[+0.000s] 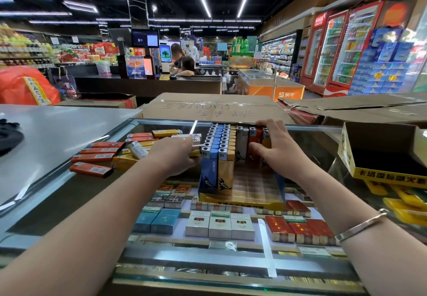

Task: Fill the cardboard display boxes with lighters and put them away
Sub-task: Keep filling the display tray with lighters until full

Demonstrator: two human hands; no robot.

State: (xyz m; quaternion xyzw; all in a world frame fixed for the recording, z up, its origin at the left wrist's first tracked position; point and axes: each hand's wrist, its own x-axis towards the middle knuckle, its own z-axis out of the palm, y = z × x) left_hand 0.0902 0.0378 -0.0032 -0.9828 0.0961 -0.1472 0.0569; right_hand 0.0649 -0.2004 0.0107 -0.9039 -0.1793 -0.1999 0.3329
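A: We see the yellow display box (240,199) standing on the glass counter (323,147), in the middle, partly filled. Upright lighters (219,147) stand in rows inside it: blue, yellow, white and orange.

B: And our hands?

A: Our right hand (275,147) grips a group of the upright orange and white lighters at the box's right side, thumb in front, fingers curled over their tops. Our left hand (178,154) lies against the box's left side, by the blue row, its fingers reaching over the loose lighters (101,154) beside the box. We cannot tell whether it holds any of them.

B: Where do those loose ones lie?

A: Flat on the counter just left of the box, orange, yellow and white, in a scattered heap.

B: What else do we see?

A: A 2nd, empty display box (383,157) sits at the right, on a stack of yellow ones. A bracelet (360,226) circles our right wrist. Cigarette packs (219,226) show beneath the glass. Big cardboard cartons (212,108) stand behind the counter.
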